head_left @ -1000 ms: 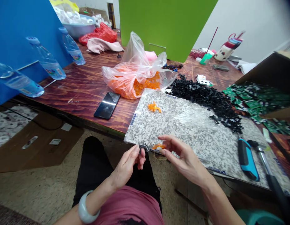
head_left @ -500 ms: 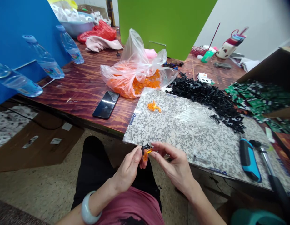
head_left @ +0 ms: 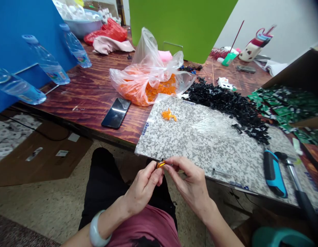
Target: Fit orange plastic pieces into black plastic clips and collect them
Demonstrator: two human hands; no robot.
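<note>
Both hands meet above my lap, just off the near edge of the speckled board [head_left: 171, 144]. My left hand [head_left: 143, 181] is closed on a small black plastic part, mostly covered by the fingers. Against it sits a translucent orange plastic piece [head_left: 161, 164], pinched by the thumb and fingertips of my right hand [head_left: 188, 178]. How the two parts join is too small to tell. A few orange pieces [head_left: 168, 115] lie on the board. Thin clear-looking pins [head_left: 212, 127] are spread to their right, beside a heap of black parts [head_left: 225, 106].
A tied plastic bag of orange parts [head_left: 146, 85] stands behind the board, with a phone [head_left: 116, 112] left of it. On the right are a blue-black tool handle [head_left: 274, 175], a hammer [head_left: 295, 178] and a box of green circuit boards [head_left: 284, 106]. Water bottles [head_left: 49, 65] stand left.
The orange piece has turned from hanging downward to lying flatter against the black part. My left fingers have closed further over the black part.
</note>
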